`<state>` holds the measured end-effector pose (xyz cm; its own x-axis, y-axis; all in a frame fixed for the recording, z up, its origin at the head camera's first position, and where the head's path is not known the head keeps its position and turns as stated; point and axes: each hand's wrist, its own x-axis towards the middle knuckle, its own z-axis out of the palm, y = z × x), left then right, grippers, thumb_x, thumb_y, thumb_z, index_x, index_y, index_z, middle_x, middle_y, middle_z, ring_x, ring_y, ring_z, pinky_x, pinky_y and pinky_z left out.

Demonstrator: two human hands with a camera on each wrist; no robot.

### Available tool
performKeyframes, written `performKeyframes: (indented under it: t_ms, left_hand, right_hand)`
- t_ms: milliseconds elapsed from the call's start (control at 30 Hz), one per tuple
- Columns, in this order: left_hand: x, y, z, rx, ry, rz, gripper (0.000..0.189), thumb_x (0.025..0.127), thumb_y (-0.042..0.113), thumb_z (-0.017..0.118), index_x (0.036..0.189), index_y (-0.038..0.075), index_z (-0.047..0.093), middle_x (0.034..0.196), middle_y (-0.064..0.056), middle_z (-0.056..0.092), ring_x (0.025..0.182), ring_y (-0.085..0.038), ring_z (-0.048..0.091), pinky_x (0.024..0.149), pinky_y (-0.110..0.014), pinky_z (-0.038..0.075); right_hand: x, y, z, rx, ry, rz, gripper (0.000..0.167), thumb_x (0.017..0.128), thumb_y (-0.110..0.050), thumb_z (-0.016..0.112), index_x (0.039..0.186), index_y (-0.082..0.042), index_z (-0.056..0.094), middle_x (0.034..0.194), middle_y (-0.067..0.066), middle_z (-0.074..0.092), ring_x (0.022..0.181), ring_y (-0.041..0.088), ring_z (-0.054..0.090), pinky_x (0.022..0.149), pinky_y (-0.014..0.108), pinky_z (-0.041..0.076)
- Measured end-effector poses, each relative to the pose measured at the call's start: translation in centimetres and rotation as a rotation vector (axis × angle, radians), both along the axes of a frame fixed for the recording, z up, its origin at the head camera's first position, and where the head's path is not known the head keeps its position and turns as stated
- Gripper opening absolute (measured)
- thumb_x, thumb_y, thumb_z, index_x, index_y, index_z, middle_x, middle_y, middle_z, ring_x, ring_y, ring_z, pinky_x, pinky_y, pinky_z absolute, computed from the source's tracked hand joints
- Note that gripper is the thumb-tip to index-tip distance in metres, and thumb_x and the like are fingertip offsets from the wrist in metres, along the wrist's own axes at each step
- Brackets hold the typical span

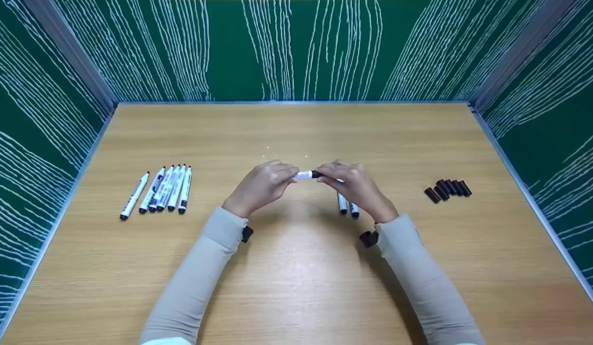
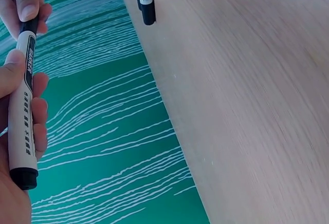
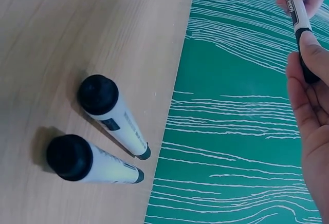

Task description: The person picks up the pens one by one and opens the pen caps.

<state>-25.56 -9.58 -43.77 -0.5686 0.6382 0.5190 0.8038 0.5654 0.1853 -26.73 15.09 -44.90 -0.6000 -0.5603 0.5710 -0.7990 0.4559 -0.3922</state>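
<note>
Head view: marker [image 1: 303, 175] held above the middle of the table [image 1: 287, 287], between my hands. Left hand [image 1: 264, 186]: thumb and fingers curled round its white barrel [image 2: 21, 126]. Right hand [image 1: 356, 184]: thumb and fingers closed on the black cap [image 3: 305, 62] at its end; whether fully seated, I cannot tell. From left wrist, "MARKER" reads in a dark panel, then a line of characters too small for me. Two more markers [image 3: 123, 126] lie below my right hand, which partly hides them from above. Six markers [image 1: 166, 189] at my left, one slightly apart; loose black caps [image 1: 452, 187] clustered at right. Green walls [image 1: 229, 48], white-streaked, beyond.
</note>
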Motion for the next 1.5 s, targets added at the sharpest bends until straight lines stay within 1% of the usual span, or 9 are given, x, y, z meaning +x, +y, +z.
performKeyframes:
  t_ms: [100,233,367,467,700,900,1000,1133,1500]
  left_hand:
    - [-0.1,0.1,0.0,0.000,-0.014,-0.007,0.021,0.091,0.012,0.065,0.109,0.002,0.071,0.105,-0.008,0.073,0.088,-0.018,0.068,0.081,-0.026,0.056]
    - [-0.2,0.1,-0.1,0.015,-0.054,-0.022,0.021,0.093,0.011,0.062,0.109,0.001,0.071,0.105,-0.009,0.073,0.091,-0.019,0.069,0.084,-0.027,0.056]
    - [-0.3,0.1,-0.4,0.041,-0.100,-0.037,0.022,0.095,0.012,0.059,0.110,0.000,0.070,0.104,-0.010,0.073,0.094,-0.021,0.070,0.085,-0.028,0.056]
    - [-0.2,0.0,-0.4,0.057,-0.114,-0.038,0.022,0.095,0.012,0.059,0.110,0.000,0.070,0.103,-0.011,0.073,0.095,-0.022,0.070,0.086,-0.029,0.055]
    - [-0.2,-0.2,-0.3,0.048,-0.116,-0.020,0.023,0.094,0.013,0.061,0.112,0.001,0.070,0.106,-0.010,0.073,0.095,-0.020,0.070,0.086,-0.028,0.056]
    - [-0.1,-0.5,-0.2,0.055,-0.141,0.011,0.024,0.094,0.014,0.062,0.114,0.002,0.070,0.108,-0.009,0.072,0.097,-0.019,0.069,0.087,-0.028,0.055]
    - [-0.1,-0.6,-0.3,0.065,-0.160,0.027,0.025,0.094,0.015,0.062,0.115,0.003,0.069,0.109,-0.008,0.072,0.099,-0.019,0.069,0.088,-0.028,0.055]
    - [0.0,-0.8,-0.4,0.078,-0.170,0.041,0.026,0.094,0.016,0.061,0.116,0.003,0.069,0.111,-0.008,0.072,0.100,-0.020,0.069,0.089,-0.030,0.054]
    - [-0.1,-1.2,-0.9,0.122,-0.174,0.061,0.027,0.095,0.016,0.060,0.116,0.002,0.068,0.113,-0.010,0.071,0.101,-0.021,0.068,0.089,-0.029,0.054]
  right_hand:
    - [-0.1,0.0,-0.3,-0.014,0.032,-0.001,0.022,0.086,-0.010,0.069,0.107,-0.004,0.074,0.099,0.009,0.074,0.085,0.020,0.069,0.073,0.028,0.058]
    - [-0.1,0.0,-0.6,-0.017,0.064,-0.006,0.023,0.083,-0.004,0.071,0.106,-0.001,0.073,0.099,0.011,0.074,0.086,0.022,0.068,0.073,0.029,0.058]
    - [0.0,0.1,-0.3,0.000,0.090,-0.014,0.022,0.082,-0.002,0.072,0.104,-0.003,0.074,0.099,0.009,0.074,0.088,0.020,0.068,0.076,0.027,0.058]
    - [0.1,0.1,0.0,0.009,0.093,-0.007,0.021,0.083,-0.004,0.071,0.104,-0.005,0.074,0.099,0.007,0.074,0.089,0.019,0.068,0.079,0.025,0.057]
    - [0.1,0.0,0.0,0.000,0.094,-0.011,0.021,0.085,-0.007,0.069,0.106,-0.005,0.074,0.099,0.008,0.074,0.087,0.019,0.069,0.078,0.025,0.057]
    - [0.0,0.2,0.0,-0.028,0.055,-0.013,0.022,0.086,-0.010,0.069,0.107,-0.006,0.074,0.100,0.007,0.074,0.091,0.018,0.069,0.080,0.025,0.056]
    - [0.0,0.3,0.0,-0.051,0.047,-0.006,0.022,0.085,-0.010,0.070,0.106,-0.006,0.074,0.100,0.006,0.074,0.092,0.018,0.069,0.080,0.027,0.057]
    - [0.0,0.5,0.0,-0.068,0.062,-0.007,0.022,0.084,-0.009,0.070,0.105,-0.005,0.074,0.099,0.006,0.075,0.090,0.019,0.069,0.079,0.031,0.058]
    - [-0.3,1.1,-0.2,-0.109,0.065,-0.059,0.022,0.085,-0.010,0.069,0.106,-0.004,0.074,0.100,0.007,0.074,0.091,0.021,0.069,0.078,0.031,0.058]
